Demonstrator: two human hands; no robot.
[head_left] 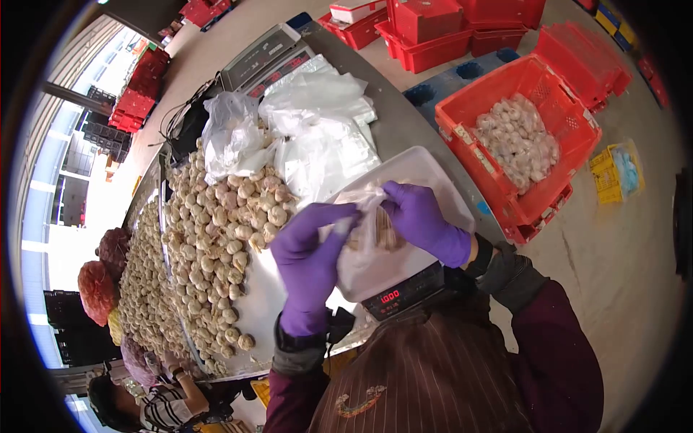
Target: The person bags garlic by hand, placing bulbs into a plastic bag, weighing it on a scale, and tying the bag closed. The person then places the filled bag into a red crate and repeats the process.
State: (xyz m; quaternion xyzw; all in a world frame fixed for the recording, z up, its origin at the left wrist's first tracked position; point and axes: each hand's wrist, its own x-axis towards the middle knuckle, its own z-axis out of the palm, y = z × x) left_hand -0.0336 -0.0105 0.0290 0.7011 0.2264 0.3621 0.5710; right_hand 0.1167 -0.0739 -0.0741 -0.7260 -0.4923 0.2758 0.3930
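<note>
Both my hands wear purple gloves and are at the gathered neck of a clear plastic bag (372, 198). My right hand (426, 220) pinches the bag's top from the right. From the left, my left hand (312, 245) closes its fingers on the plastic, with something pale at its fingertips that I cannot make out. Garlic bulbs (386, 234) show through the lower part of the bag, partly hidden by the hands. Beneath it is a white tray (437, 177), resting on a scale (393, 294) whose red display reads 1.000.
Loose garlic (209, 245) covers the table's left side. Flat plastic bags (317, 123) lie beyond my hands, near another scale (263, 54). At right, a red crate (462, 119) holds bagged garlic. Another person (170, 404) is at the lower left.
</note>
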